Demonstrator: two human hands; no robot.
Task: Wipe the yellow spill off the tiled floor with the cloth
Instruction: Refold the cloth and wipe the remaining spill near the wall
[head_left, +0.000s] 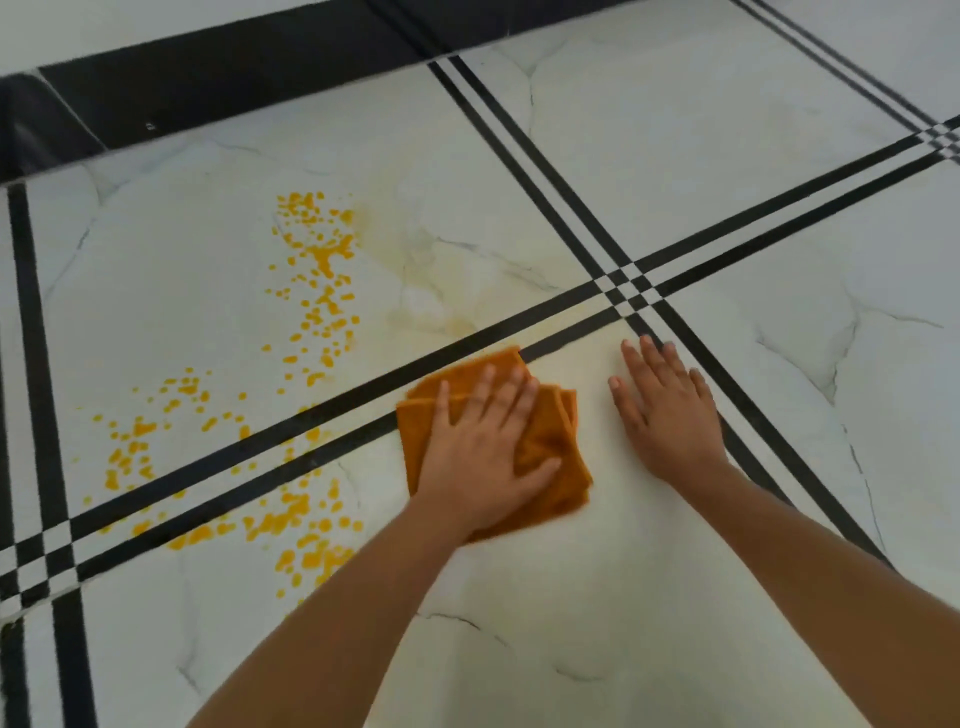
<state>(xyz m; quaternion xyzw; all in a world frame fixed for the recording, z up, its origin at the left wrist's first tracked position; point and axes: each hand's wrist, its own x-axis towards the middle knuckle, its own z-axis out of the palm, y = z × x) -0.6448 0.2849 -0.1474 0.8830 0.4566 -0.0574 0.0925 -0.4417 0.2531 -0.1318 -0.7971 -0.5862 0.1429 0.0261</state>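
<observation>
Two hands: left (480, 452), right (667, 415); one cloth (550, 441); many yellow droplets (322, 254).

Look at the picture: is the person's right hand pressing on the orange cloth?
No, the right hand lies flat on the bare tile beside the cloth, while the left hand presses it.

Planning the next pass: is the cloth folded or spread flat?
Folded. The orange cloth shows stacked layered edges near its upper right corner, under the left hand.

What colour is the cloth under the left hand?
Orange-brown, a shade darker than the yellow spill; the folded cloth shows best in the head view, under the left hand.
</observation>
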